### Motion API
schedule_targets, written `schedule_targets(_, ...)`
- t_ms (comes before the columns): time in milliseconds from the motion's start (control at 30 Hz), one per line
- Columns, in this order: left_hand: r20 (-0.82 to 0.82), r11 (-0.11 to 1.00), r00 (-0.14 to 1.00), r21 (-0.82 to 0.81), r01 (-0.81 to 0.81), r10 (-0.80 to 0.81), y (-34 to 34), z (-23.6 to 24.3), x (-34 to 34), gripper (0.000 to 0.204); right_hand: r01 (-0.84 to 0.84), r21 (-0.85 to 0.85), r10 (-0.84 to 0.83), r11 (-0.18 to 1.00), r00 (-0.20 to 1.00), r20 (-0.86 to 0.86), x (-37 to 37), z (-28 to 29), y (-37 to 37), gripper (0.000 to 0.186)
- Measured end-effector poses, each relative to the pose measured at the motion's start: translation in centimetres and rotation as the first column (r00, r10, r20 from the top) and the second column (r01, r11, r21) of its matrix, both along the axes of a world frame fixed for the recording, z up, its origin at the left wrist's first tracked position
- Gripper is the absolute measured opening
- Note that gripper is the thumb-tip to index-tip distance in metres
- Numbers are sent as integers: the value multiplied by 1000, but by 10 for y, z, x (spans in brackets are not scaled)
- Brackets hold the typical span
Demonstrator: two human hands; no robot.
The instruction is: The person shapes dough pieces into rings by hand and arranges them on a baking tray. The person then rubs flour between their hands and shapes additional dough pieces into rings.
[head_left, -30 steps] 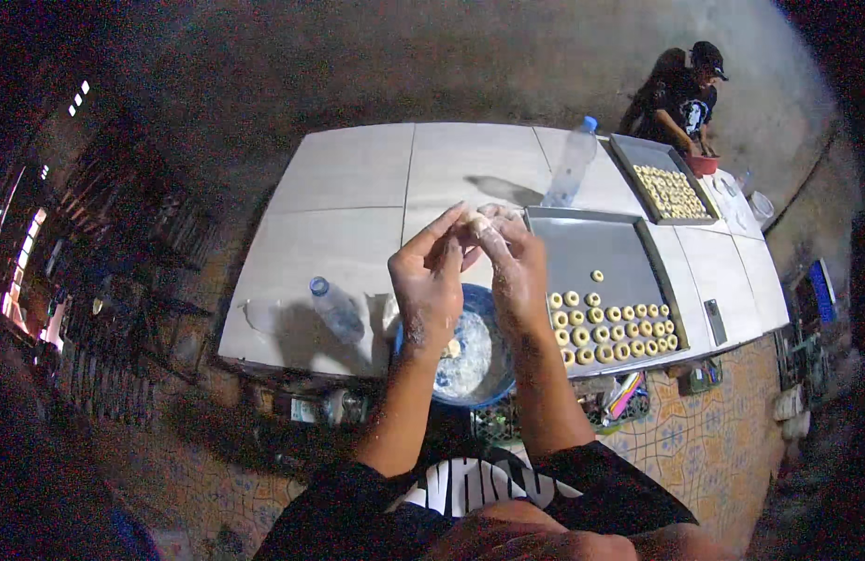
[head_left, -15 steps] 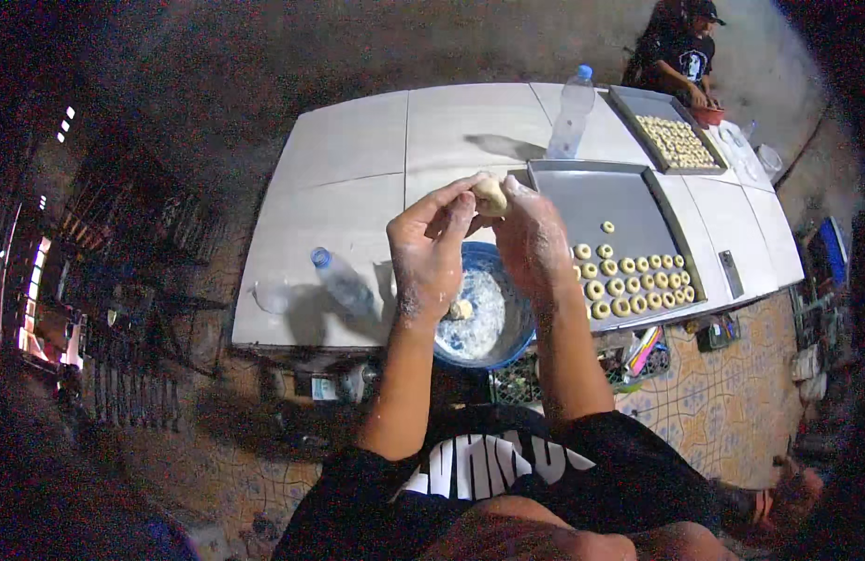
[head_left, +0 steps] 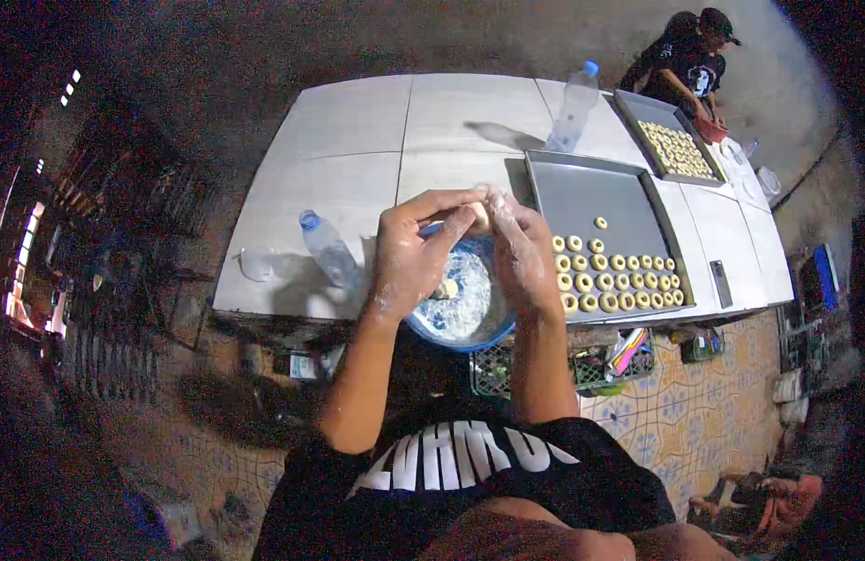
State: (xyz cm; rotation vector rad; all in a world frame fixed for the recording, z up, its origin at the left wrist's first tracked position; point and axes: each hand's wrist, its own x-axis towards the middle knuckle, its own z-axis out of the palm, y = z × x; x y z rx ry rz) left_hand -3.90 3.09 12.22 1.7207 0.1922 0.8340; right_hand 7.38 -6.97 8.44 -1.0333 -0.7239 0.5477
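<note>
My left hand [head_left: 412, 251] and my right hand [head_left: 524, 251], both dusted with flour, meet above a blue basin [head_left: 462, 348]. Between their fingertips they pinch a small pale piece of dough [head_left: 480, 221], mostly hidden by the fingers. White flour [head_left: 470, 304] coats the inside of the basin, and another lump of dough [head_left: 446, 289] lies in it, near my left wrist. Right of my right hand, a grey metal tray [head_left: 596, 187] holds rows of small dough rings [head_left: 605, 281] at its near end, with a single ring [head_left: 601, 223] set farther back.
A clear bottle [head_left: 330, 251] stands left of the basin, another [head_left: 575, 110] behind the tray. Farther right are a second tray of rings [head_left: 676, 150], a dark phone-like object [head_left: 721, 283] and a person [head_left: 692, 70] with hands at a red bowl [head_left: 710, 129]. A crate [head_left: 582, 370] sits below the table edge.
My hands have closed in around the dough, so less of it shows. The whole view has shifted a little. The person at the far right has moved slightly with the red bowl.
</note>
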Motion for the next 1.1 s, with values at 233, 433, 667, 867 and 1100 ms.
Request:
schedule_targets(233,-82,969,996,-239,-65,47,-12,-4,11,20,-133,80,145,988,975,-170,3,-20,-17,45)
schedule_targets(433,62,961,989,-234,145,-134,-21,-22,25,35,-87,359,258,929,849,-461,7,-34,-17,38)
schedule_targets(667,258,757,956,-595,272,-141,-35,-33,39,35,196,-17,-179,980,922,343,-7,-31,-18,39)
schedule_targets(867,221,467,970,-850,243,-103,-21,-18,41,35,390,15,-305,921,695,651,-17,-35,-16,48)
schedule_targets(1100,371,733,918,-584,349,-142,-24,-34,49,37,-316,426,489,848,776,-398,-20,-36,-21,102)
